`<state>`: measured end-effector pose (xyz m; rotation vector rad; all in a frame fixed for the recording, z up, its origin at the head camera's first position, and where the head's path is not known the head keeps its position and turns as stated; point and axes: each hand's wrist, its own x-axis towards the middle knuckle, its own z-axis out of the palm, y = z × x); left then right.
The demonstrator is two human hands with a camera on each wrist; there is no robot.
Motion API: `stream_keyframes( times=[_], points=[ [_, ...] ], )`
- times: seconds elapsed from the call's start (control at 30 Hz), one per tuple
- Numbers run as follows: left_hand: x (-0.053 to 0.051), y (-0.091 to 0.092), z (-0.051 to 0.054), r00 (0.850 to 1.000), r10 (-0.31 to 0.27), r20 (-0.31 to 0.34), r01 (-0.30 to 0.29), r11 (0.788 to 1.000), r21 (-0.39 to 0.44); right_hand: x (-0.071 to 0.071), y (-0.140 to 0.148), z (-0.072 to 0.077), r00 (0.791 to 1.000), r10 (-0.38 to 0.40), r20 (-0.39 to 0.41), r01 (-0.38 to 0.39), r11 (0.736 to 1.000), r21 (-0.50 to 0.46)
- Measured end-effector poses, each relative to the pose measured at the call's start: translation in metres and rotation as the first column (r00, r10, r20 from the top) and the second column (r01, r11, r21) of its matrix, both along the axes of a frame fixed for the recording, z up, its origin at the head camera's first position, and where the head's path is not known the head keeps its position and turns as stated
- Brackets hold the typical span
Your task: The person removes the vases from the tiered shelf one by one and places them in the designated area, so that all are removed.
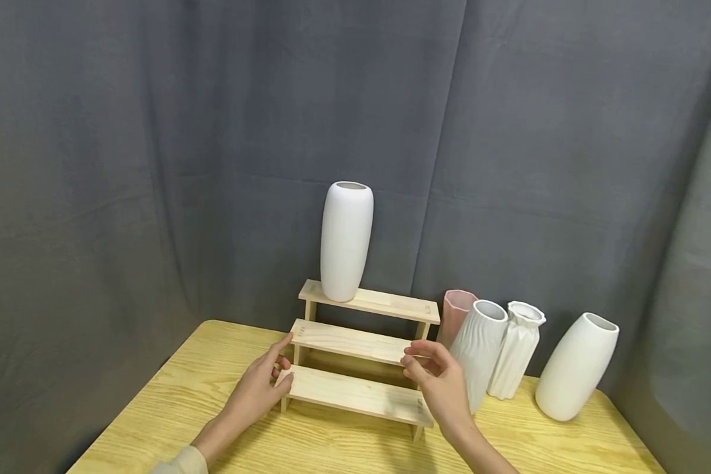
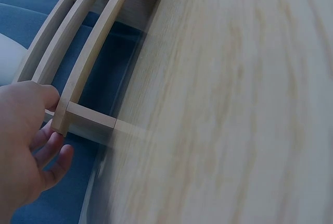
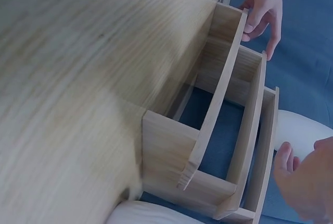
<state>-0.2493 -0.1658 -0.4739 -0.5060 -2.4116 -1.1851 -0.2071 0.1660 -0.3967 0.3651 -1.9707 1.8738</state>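
A pale wooden three-tier stand [image 1: 355, 394] sits on the table, its tiers stepping up toward the curtain. My left hand [image 1: 257, 388] grips its left end, the thumb at the lowest shelf and the index finger at the middle one; the left wrist view shows this hand [image 2: 26, 146] around a shelf end. Over the right end of the middle shelf hovers my right hand [image 1: 441, 378], fingers loosely bent with nothing in them. A tall white vase [image 1: 346, 240] stands upright on the top shelf, toward its left end.
Right of the stand are a pink vase [image 1: 452, 319], a white rippled vase [image 1: 480, 342], a white pleated vase [image 1: 514, 352] and a smooth white vase [image 1: 576, 368]. The wood-grain table [image 1: 172, 395] meets a grey curtain [image 1: 272, 131] at the back.
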Motion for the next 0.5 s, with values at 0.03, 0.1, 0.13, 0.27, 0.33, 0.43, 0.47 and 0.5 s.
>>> stream_keyframes(
  times=[0.03, 0.1, 0.13, 0.27, 0.33, 0.43, 0.47, 0.5],
  points=[
    [0.0, -0.001, 0.0, 1.0, 0.001, 0.0, -0.001, 1.0, 0.0, -0.001, -0.002, 0.0, 1.0, -0.004, -0.006, 0.004, 1.0, 0.017],
    [0.001, -0.001, -0.001, 1.0, 0.0, 0.003, 0.0, 1.0, 0.003, -0.003, -0.005, 0.001, 1.0, -0.01, -0.023, 0.012, 0.999, 0.049],
    [0.002, -0.001, -0.001, 1.0, -0.001, 0.008, 0.001, 1.0, 0.005, -0.004, -0.007, 0.001, 1.0, -0.009, -0.03, 0.01, 0.998, 0.061],
    [0.002, -0.002, -0.002, 1.0, 0.0, 0.013, 0.0, 1.0, 0.003, -0.008, -0.014, 0.005, 0.999, 0.004, -0.051, 0.0, 0.997, 0.084],
    [0.002, -0.002, -0.001, 1.0, -0.001, 0.012, 0.001, 1.0, 0.003, -0.01, -0.017, 0.007, 0.998, 0.016, -0.06, -0.011, 0.996, 0.088],
    [0.002, 0.0, 0.0, 1.0, -0.004, 0.01, 0.004, 1.0, 0.006, -0.013, -0.021, 0.009, 0.997, 0.028, -0.071, -0.021, 0.995, 0.102],
    [0.001, 0.0, 0.0, 1.0, -0.006, 0.006, 0.006, 1.0, 0.006, -0.014, -0.022, 0.01, 0.997, 0.03, -0.073, -0.022, 0.994, 0.107],
    [0.001, 0.001, 0.0, 1.0, -0.011, 0.002, 0.011, 1.0, 0.006, -0.015, -0.023, 0.011, 0.997, 0.029, -0.075, -0.021, 0.993, 0.113]
  ],
)
